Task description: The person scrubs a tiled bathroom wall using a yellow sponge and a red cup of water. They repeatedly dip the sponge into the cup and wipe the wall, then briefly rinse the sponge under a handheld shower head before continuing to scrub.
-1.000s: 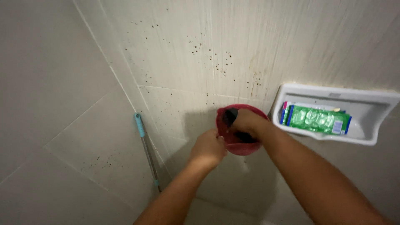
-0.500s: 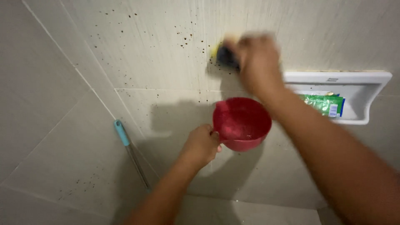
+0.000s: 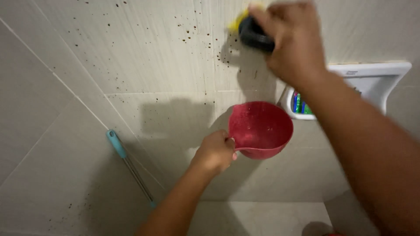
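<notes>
Right-hand fingers [image 3: 267, 19] are curling tight around a dark and yellow sponge [image 3: 251, 32], pressing it against the speckled wall tile [image 3: 144, 48], the right hand [image 3: 291, 41] raised, forearm slanting down-right. Left hand [image 3: 215, 152] fingers are gripping the handle of the red scoop [image 3: 262, 129], its mouth facing the camera, handle pointing left.

hands [image 3: 216, 153]: 2 | red scoop [image 3: 261, 130]: 1 | sponge [image 3: 253, 31]: 1 | wall soap tray [image 3: 376, 81]: 1 | blue-handled tool [image 3: 129, 165]: 1
</notes>
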